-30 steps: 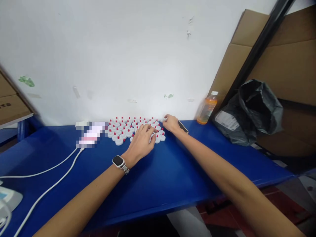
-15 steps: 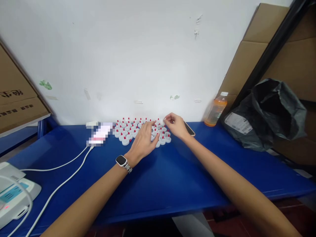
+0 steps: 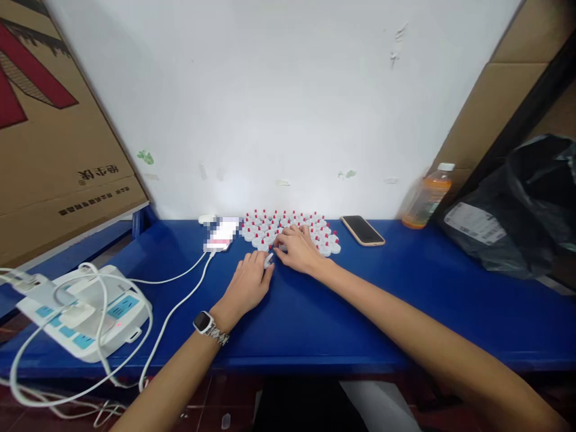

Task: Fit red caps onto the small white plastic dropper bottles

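Many small white round caps with red tips (image 3: 256, 223) stand close together on the blue table by the wall. My left hand (image 3: 249, 279), wearing a watch, is at the near left edge of the group. Its thumb and fingers close on a white cap (image 3: 269, 260), tilted and partly hidden. My right hand (image 3: 297, 247) lies over the front middle of the group and hides some caps. Its thumb and forefinger close together at a small red tip (image 3: 270, 247), just above the cap in my left hand.
A phone on a cable (image 3: 221, 234) lies left of the caps, another phone (image 3: 362, 230) to the right. An orange drink bottle (image 3: 427, 197) and a dark plastic bag (image 3: 490, 210) are farther right. A power strip (image 3: 90, 318) with looping white cables is at the left.
My view has turned left. My left hand has drawn back from over the caps and now holds one at the near edge. My right hand has moved left from the group's right side.
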Motion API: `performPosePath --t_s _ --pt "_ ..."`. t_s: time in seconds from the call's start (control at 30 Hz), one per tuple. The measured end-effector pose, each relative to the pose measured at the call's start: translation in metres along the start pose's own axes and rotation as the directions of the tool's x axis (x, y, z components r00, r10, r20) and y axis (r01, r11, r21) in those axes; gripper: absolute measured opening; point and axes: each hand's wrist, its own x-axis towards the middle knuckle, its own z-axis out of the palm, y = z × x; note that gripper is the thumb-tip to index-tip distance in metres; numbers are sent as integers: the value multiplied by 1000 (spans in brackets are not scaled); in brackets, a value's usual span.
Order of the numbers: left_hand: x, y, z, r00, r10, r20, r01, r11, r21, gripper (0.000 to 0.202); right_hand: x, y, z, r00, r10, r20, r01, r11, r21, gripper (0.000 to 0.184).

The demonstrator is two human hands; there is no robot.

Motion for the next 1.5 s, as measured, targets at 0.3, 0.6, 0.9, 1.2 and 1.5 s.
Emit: performPosePath --t_s 0.3,0.6,0.9,1.2,1.5 --pt "-3 -1 3 999 -43 -7 42 999 -12 22 25 -6 24 997 -13 81 32 971 -236 16" --pt "-5 3 -3 1000 -29 11 30 995 -96 27 3 -11 -11 996 -18 -86 35 980 196 11" --pt "-8 13 -4 995 97 -24 -100 974 -201 28 -39 -20 -11 970 242 -2 -162 653 739 24" --pt "-7 17 4 987 106 -117 -142 919 -368 32 -45 -37 -2 935 338 -108 -148 646 749 29" --pt "-3 16 16 994 57 -94 -92 902 -421 60 -46 -44 5 917 380 -118 -115 537 836 30"
